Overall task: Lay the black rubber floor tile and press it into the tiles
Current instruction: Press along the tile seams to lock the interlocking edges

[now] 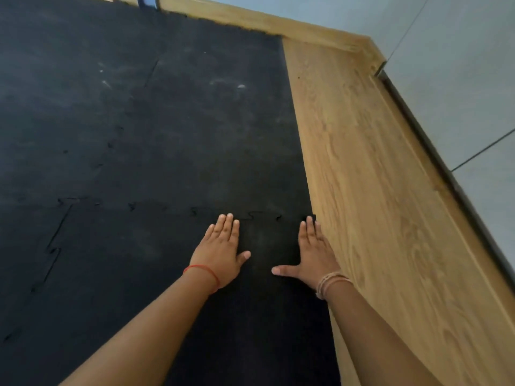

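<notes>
**Both palms flat on the edge tile, just short of the seam**

The black rubber floor tile lies flat at the near right of the matted area, its right edge running beside the bare wood-grain floor and its far edge meeting the already laid tiles along a jigsaw seam. The seam's teeth show as faint dark curls, and a few small gaps remain visible, so the joint looks not fully seated.

The left hand rests palm down on the tile, fingers together and pointing at the seam, thumb out to the side. The right hand lies the same way near the tile's right edge, fingertips almost at the corner where seam and wood meet. Neither grip closes on anything; both hands are spread flat, which suits pushing down with body weight rather than lifting. Their placement just short of the seam suggests the person is pressing the interlocking tabs home.

Beyond the wood strip, a dark threshold rail borders pale wall panels.
</notes>
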A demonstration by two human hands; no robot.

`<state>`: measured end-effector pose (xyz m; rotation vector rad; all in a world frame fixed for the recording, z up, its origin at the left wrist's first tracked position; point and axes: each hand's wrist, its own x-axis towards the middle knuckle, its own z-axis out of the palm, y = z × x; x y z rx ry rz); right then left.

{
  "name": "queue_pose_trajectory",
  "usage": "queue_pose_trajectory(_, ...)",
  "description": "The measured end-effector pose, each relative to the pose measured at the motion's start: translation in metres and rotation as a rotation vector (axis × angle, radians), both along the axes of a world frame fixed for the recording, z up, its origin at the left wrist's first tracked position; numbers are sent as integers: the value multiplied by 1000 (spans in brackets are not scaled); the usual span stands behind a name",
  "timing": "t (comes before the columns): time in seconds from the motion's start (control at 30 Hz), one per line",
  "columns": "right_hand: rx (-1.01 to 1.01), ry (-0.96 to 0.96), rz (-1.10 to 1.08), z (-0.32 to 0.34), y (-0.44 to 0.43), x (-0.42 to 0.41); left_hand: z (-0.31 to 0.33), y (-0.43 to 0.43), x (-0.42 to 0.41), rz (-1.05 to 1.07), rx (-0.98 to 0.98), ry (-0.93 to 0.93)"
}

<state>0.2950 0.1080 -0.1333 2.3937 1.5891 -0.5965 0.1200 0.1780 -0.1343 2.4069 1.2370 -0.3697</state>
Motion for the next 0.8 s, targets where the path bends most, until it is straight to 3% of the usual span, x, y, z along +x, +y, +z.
queue_pose_trajectory(0.17,-158,12,40,-2,16,17,-14,-12,34,-52,-11,-24)
queue_pose_trajectory(0.33,-264,-23,48,0,26,16,-8,-7,42,-46,-64,77)
queue_pose_trajectory(0.5,-204,17,24,4,21,13,-1,4,33,-78,-179,-24)
queue_pose_trajectory(0.6,-75,78,157,3,21,-11,-14,12,-5,41,13,-128)
queue_pose_trajectory(0.67,-80,119,285,3,28,-39,-19,16,-37,155,128,-93)
queue_pose_trajectory(0.8,-87,82,256,-3,42,-63,-14,32,-54,147,-9,-104)
